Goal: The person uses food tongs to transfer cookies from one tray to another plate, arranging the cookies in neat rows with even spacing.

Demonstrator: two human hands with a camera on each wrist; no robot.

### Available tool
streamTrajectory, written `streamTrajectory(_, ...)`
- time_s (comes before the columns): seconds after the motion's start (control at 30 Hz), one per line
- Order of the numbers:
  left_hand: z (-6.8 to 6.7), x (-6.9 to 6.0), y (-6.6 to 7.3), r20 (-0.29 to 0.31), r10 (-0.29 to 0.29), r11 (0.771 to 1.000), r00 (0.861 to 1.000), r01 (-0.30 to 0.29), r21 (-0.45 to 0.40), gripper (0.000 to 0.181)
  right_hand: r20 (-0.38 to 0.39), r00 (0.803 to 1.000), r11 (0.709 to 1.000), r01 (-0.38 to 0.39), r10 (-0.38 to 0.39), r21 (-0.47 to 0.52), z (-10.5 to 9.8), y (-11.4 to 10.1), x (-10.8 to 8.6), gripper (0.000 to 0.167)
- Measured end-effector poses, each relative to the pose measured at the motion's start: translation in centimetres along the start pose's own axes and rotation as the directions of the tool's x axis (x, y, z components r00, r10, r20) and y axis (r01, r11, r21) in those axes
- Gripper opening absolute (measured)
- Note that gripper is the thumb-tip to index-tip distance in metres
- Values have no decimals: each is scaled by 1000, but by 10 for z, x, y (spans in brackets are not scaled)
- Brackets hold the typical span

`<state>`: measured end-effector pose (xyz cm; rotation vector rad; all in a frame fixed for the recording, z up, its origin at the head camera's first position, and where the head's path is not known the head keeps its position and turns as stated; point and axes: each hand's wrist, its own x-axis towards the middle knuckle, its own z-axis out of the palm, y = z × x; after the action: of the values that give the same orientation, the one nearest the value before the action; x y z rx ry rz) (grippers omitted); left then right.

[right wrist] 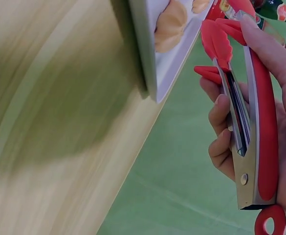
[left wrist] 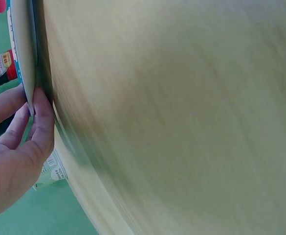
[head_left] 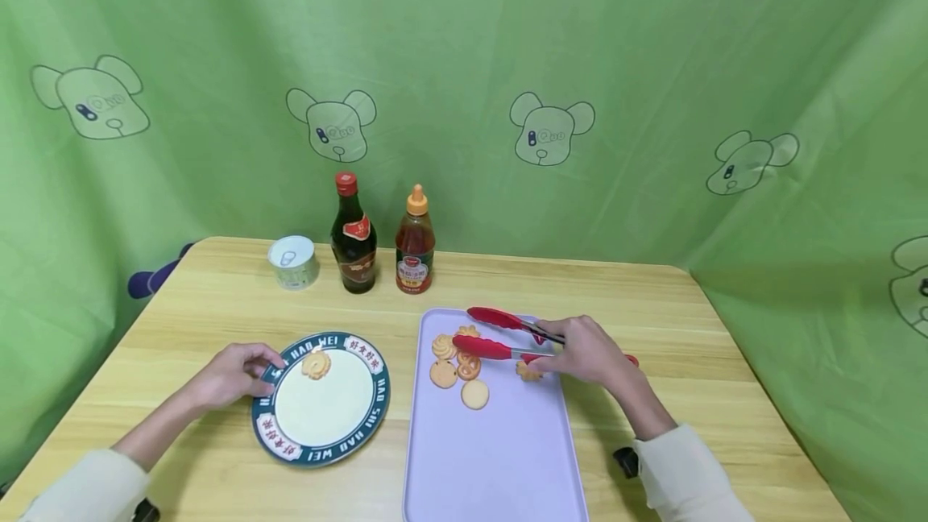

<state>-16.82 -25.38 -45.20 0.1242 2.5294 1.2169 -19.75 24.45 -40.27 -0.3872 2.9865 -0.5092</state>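
Observation:
My left hand [head_left: 230,375] pinches the left rim of a round plate [head_left: 326,454] with a dark teal lettered border; in the left wrist view, thumb and fingers [left wrist: 44,117] lie on either side of the rim. Cookies [head_left: 316,364] rest on the plate's upper left part. In my right hand [head_left: 586,351] are red-tipped metal tongs [head_left: 533,353], their two tips apart over the upper part of a lilac tray [head_left: 493,466]. Several cookies [head_left: 474,394] lie below and around the tips. One flower-shaped cookie [head_left: 528,371] is beside the right hand, near the tray's right edge.
Along the back of the wooden table [head_left: 580,284] stand a can [head_left: 293,263], a dark bottle with a red cap [head_left: 354,240] and a sauce bottle with an orange cap [head_left: 415,246]. A green curtain [head_left: 449,39] with mouse-like drawings hangs behind the table.

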Motion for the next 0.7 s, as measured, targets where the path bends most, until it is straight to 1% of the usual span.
streamTrajectory(0.1, 0, 0, 0, 4, 7, 1000, 1000, -7, 2, 33, 11, 1000, 1000, -3, 3, 2, 0, 3, -1, 73)
streamTrajectory(0.33, 0, -1, 1, -4, -6, 1000, 1000, 6, -20, 32, 18, 1000, 1000, 12, -13, 5, 0, 3, -1, 67)
streamTrajectory(0.7, 1, 0, -2, -6, -8, 1000, 1000, 8, -13, 32, 21, 1000, 999, -17, 17, -34, 2, 2, 2, 67)
